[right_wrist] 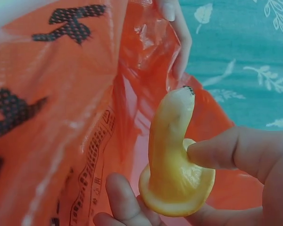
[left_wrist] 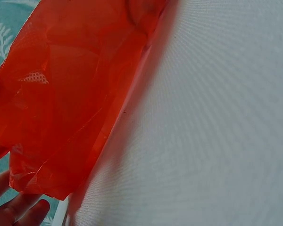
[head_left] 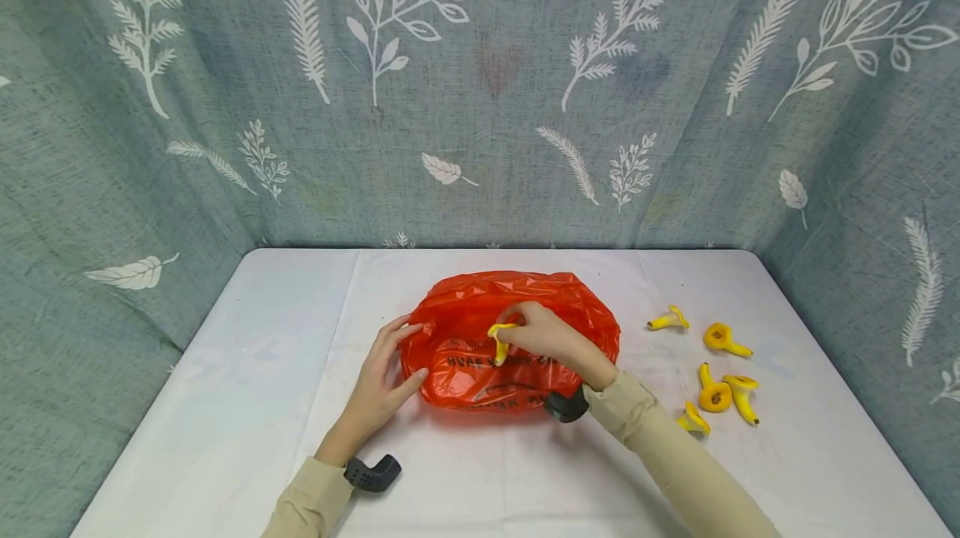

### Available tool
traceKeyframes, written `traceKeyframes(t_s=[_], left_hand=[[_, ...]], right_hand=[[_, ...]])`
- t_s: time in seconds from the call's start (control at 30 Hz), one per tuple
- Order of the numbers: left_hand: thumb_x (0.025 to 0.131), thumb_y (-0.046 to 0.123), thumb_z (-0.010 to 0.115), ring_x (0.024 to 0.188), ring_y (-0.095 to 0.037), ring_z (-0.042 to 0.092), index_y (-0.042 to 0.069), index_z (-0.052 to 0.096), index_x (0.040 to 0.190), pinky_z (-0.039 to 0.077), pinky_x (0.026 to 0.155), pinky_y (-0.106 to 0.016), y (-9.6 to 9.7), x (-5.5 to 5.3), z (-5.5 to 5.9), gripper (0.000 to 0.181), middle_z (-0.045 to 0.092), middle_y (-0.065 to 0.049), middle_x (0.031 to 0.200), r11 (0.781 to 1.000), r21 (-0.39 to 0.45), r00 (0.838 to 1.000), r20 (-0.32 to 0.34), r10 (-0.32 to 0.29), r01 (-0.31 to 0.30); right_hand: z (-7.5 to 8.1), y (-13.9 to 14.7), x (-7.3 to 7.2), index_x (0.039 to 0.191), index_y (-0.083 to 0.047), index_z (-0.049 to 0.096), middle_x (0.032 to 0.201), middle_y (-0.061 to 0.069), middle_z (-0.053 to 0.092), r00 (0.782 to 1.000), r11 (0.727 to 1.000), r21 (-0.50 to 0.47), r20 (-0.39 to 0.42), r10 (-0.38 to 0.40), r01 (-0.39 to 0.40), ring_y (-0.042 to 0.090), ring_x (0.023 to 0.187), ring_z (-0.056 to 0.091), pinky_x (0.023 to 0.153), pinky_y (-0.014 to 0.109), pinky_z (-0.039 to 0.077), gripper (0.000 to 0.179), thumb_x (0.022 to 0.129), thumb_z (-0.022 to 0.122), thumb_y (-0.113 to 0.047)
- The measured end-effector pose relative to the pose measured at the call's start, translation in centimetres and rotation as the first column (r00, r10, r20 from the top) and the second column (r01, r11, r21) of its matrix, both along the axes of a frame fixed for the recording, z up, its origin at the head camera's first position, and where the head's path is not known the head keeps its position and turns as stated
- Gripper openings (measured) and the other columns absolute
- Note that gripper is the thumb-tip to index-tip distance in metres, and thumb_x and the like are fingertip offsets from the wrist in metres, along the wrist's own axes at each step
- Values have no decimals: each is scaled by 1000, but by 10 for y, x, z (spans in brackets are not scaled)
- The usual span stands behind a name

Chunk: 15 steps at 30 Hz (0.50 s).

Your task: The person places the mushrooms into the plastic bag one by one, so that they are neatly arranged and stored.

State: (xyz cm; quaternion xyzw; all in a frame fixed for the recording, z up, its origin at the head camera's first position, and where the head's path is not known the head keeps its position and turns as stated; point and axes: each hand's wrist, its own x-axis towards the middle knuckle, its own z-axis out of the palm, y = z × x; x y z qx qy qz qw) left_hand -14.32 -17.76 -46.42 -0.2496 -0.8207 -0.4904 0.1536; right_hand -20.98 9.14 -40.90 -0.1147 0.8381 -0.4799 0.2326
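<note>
A red plastic bag [head_left: 480, 388] with dark printed lettering lies on the table, its mouth gaping. Over that mouth, my right hand [head_left: 551, 334] pinches a yellow chanterelle mushroom [head_left: 501, 345] between thumb and fingers. Up close in the right wrist view, the mushroom [right_wrist: 172, 150] has its dark-tipped stem pointing up and its flared cap down. At the bag's left edge, my left hand [head_left: 378, 384] rests with fingers and thumb spread and fairly straight, touching the rim. Part of that hand shows beside the red plastic [left_wrist: 70, 94] in the left wrist view.
Several more yellow mushrooms lie loose on the right of the table, one [head_left: 669, 318] nearest the bag and another [head_left: 693, 419] close to my right sleeve [head_left: 675, 455]. The white tablecloth [head_left: 247, 371] ends at a grey-green leaf-patterned curtain [head_left: 480, 146] behind and at both sides.
</note>
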Motion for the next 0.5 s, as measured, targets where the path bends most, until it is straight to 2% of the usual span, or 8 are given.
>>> traceKeyframes(t_s=[0.2, 0.37, 0.5], left_hand=[[83, -4, 73, 136, -42, 39, -7, 50, 134, 35, 109, -46, 0, 0, 0, 56, 39, -27, 146, 1000, -6, 1000, 10, 4, -4], [82, -5, 73, 136, -41, 39, -7, 50, 134, 35, 109, -48, 0, -1, -1, 57, 39, -26, 147, 1000, -4, 1000, 17, 3, -3], [82, -5, 73, 136, -41, 39, -7, 50, 134, 36, 108, -51, 0, -1, -2, 57, 39, -26, 147, 1000, -4, 1000, 21, 5, -5]], right_hand=[[-3, -5, -6, 119, 1, 62, 96, 9, 67, 1000, 998, -54, 15, 10, -9, 34, 88, 67, 82, 47, 54, 32, 94, 61, -18], [-4, -8, -9, 104, 2, 67, 88, 10, 69, 1000, 997, -78, 4, 26, -26, 38, 91, 64, 86, 50, 51, 25, 95, 58, -19], [-7, -11, -13, 96, -1, 69, 89, 12, 69, 1000, 998, -66, 15, 12, -11, 36, 92, 62, 85, 47, 49, 26, 96, 59, -25]])
